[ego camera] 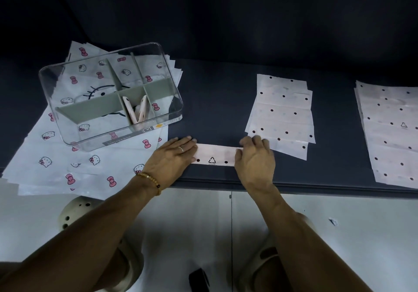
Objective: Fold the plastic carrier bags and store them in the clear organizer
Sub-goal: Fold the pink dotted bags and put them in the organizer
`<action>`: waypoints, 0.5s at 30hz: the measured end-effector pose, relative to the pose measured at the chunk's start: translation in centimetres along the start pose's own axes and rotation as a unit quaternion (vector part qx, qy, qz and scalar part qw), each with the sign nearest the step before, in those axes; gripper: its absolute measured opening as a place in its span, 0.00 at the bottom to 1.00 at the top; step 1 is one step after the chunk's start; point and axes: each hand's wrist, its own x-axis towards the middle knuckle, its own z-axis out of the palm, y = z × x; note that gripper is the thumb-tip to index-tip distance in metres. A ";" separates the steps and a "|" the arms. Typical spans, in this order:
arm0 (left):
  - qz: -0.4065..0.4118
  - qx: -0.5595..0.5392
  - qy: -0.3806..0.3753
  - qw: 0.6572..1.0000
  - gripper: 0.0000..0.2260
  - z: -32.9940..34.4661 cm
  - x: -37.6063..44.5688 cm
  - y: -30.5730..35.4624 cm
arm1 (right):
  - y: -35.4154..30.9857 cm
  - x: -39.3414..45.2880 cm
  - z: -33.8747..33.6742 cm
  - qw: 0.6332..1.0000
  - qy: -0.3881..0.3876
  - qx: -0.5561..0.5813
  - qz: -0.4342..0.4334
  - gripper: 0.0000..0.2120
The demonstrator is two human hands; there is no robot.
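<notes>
A pink dotted carrier bag, folded into a narrow strip (217,156), lies near the front edge of the dark table. My left hand (172,156) presses flat on its left end with straight fingers. My right hand (255,158) pinches the strip's right end, fingers curled over it. The clear organizer (67,131) with grey dividers stands at the left; two folded pink bags (135,110) stand in a middle compartment.
The organizer sits on a pile of white cat-and-bow printed bags (56,167). Two flat stacks of pink dotted bags lie at the right (282,110) and far right (389,133). The table's front edge (226,184) runs below my hands, with pale floor and my shoes beneath.
</notes>
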 end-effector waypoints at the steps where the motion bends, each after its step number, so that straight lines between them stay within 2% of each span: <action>1: 0.002 0.001 -0.011 1.000 0.16 -0.1 0.0 0.0 | -0.4 -0.2 0.0 0.998 0.026 -0.023 -0.043 0.12; 3: 0.004 -0.002 -0.018 1.000 0.17 -0.1 0.2 0.0 | -2.1 -1.1 0.5 0.987 0.067 -0.004 -0.149 0.15; 5: -0.001 -0.018 -0.022 1.000 0.18 -0.1 0.1 -0.1 | -4.3 -2.4 1.4 0.972 -0.018 0.062 -0.225 0.20; 7: -0.018 -0.034 -0.042 0.998 0.20 0.1 -0.2 -0.2 | -5.5 -3.6 2.6 0.964 -0.124 0.085 -0.217 0.28; 8: -0.025 -0.036 -0.046 0.998 0.21 0.2 -0.3 -0.1 | -5.3 -3.9 3.0 0.966 -0.138 0.068 -0.210 0.30; 15: -0.055 -0.051 -0.029 0.997 0.17 0.2 -0.4 0.2 | 1.1 -4.0 2.7 0.971 -0.128 -0.043 -0.196 0.34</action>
